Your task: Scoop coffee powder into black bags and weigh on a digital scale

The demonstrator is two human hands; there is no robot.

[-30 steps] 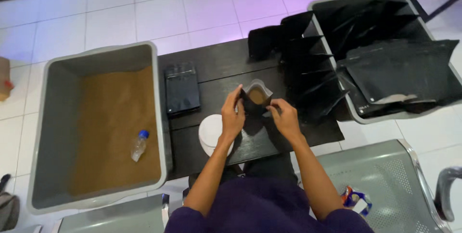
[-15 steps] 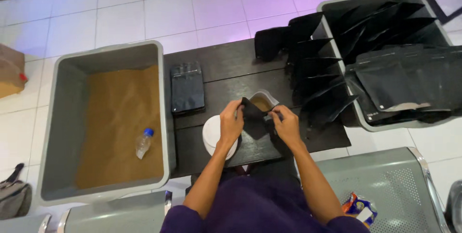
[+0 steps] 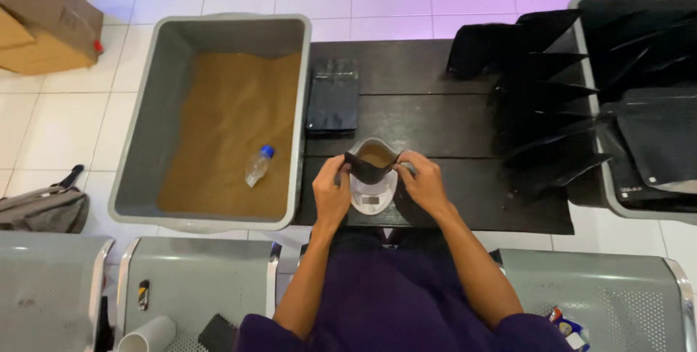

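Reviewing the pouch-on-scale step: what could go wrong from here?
1. The open pouch of brown powder sits on a small white scale, pinched at its top edges by the left hand and right hand; a tilt could spill powder.
2. Hand pressure may skew the weight reading.

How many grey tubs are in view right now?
2. One tub with brown powder and a bottle sits left of the table; the other tub, with black pouches, sits right, partly out of frame.
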